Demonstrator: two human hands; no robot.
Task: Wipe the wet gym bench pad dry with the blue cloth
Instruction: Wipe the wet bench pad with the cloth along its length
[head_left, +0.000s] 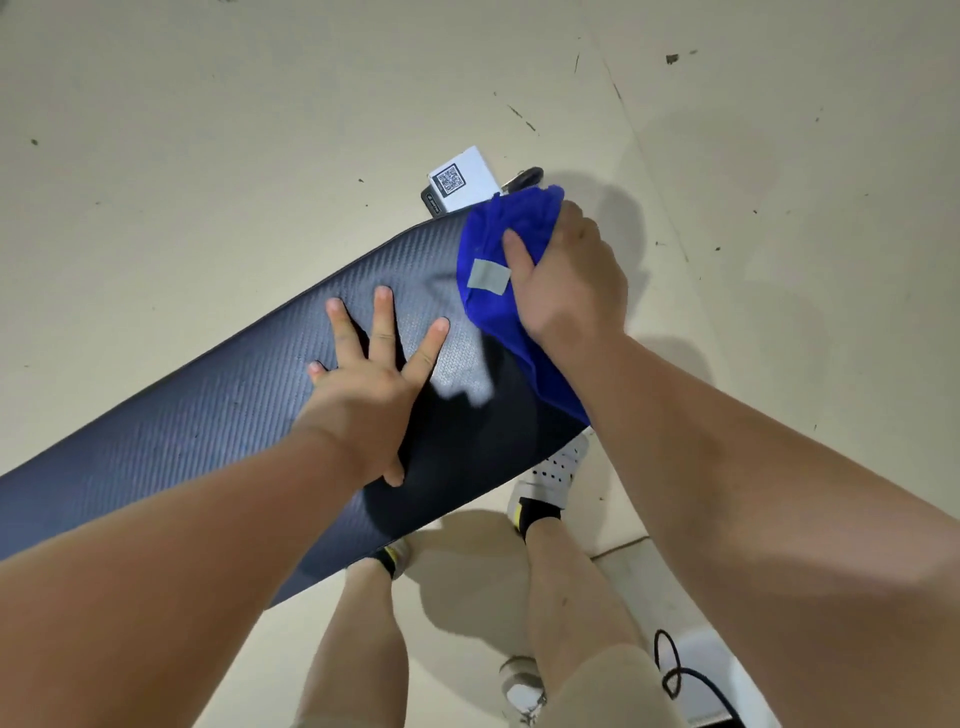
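A long dark bench pad (218, 415) with a woven texture runs diagonally from the lower left to the upper right. My left hand (371, 384) lies flat on it with fingers spread, holding nothing. At the pad's far right end, my right hand (566, 280) grips a bunched blue cloth (498, 244) with a grey tag and presses it against the pad. The cloth drapes down over the pad's right edge. A sheen shows on the pad between my two hands.
A white box with a QR code (460, 176) and a small dark object (524, 177) lie on the pale floor beyond the pad's end. My legs and white shoes (550, 475) stand beside the pad. A black cable (675, 670) loops at the lower right.
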